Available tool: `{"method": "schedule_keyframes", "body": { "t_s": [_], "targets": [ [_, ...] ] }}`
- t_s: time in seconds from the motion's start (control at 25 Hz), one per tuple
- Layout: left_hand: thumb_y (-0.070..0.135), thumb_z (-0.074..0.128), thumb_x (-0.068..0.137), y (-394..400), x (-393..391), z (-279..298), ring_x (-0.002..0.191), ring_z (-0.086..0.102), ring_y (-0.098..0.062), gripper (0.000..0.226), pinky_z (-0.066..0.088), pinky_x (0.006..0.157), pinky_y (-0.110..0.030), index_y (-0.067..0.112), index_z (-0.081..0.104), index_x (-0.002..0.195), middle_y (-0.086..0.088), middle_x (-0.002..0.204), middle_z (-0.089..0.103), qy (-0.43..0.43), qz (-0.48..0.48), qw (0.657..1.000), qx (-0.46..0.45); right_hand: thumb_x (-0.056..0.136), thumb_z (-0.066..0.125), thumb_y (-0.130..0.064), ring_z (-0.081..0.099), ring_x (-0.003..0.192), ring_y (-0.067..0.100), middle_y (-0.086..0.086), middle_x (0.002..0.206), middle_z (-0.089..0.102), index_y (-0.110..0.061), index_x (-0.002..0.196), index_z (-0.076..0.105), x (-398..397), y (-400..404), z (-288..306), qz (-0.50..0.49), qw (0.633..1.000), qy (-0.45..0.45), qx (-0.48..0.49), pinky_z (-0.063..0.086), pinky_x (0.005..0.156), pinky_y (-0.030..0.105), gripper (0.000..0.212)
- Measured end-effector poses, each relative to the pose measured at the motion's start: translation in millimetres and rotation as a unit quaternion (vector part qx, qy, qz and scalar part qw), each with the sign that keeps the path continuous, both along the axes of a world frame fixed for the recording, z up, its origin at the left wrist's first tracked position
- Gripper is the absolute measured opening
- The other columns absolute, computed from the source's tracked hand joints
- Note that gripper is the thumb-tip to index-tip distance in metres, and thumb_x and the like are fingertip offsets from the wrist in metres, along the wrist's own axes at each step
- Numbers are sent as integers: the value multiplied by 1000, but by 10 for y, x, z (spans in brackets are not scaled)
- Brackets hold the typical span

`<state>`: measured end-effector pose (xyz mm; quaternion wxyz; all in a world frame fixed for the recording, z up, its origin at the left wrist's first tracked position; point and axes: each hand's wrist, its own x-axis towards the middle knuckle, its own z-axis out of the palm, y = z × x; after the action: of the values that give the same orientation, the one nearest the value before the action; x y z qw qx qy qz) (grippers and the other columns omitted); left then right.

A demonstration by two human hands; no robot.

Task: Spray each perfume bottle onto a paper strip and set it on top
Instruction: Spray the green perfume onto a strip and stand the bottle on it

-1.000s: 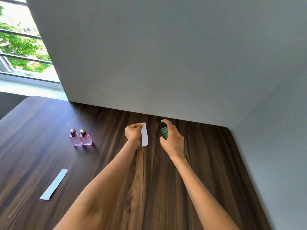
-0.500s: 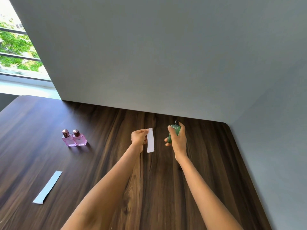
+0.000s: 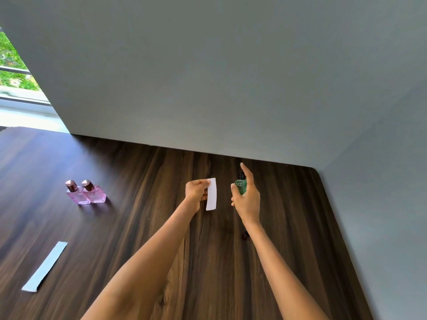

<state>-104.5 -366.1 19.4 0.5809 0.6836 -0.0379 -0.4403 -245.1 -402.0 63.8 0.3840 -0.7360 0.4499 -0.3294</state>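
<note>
The left hand (image 3: 196,190) pinches the top of a white paper strip (image 3: 211,194) between thumb and fingers, so the strip hangs free above the counter (image 3: 161,227) near its far edge, its flat face turned toward the other hand, presumably to catch the mist. The right hand (image 3: 247,199) is wrapped around a small green perfume bottle (image 3: 240,186), held upright just beside the strip, with the forefinger raised over the dark nozzle, as if ready to press. Bottle and strip are close but not touching, and both are in the air, between the two hands.

Two pink perfume bottles (image 3: 86,192) stand touching each other toward the counter's left side, well apart from the hands. A second paper strip (image 3: 45,266) lies flat near the near-left edge, with nothing on it, likely waiting for one of them.
</note>
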Motion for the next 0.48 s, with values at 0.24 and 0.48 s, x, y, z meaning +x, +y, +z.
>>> {"method": "schedule_keyframes", "body": {
  "t_s": [0.24,0.48],
  "targets": [
    [17,61,89,-58,201,83,92,62,-24,19,52,81,-34,4,62,103,-16,110,64,-14,24,1000,2,85,66,-19,65,74,17,-4,89,59,-32,121,45,66,2,112,50,997,41,-51,60,64,41,43],
    [18,60,90,-23,188,115,100,63,-29,23,54,87,-37,2,62,106,-14,107,64,-22,32,999,2,85,66,-20,66,79,20,1,100,60,-31,126,44,137,42,147,29,998,15,-49,60,67,40,47]
  ]
}}
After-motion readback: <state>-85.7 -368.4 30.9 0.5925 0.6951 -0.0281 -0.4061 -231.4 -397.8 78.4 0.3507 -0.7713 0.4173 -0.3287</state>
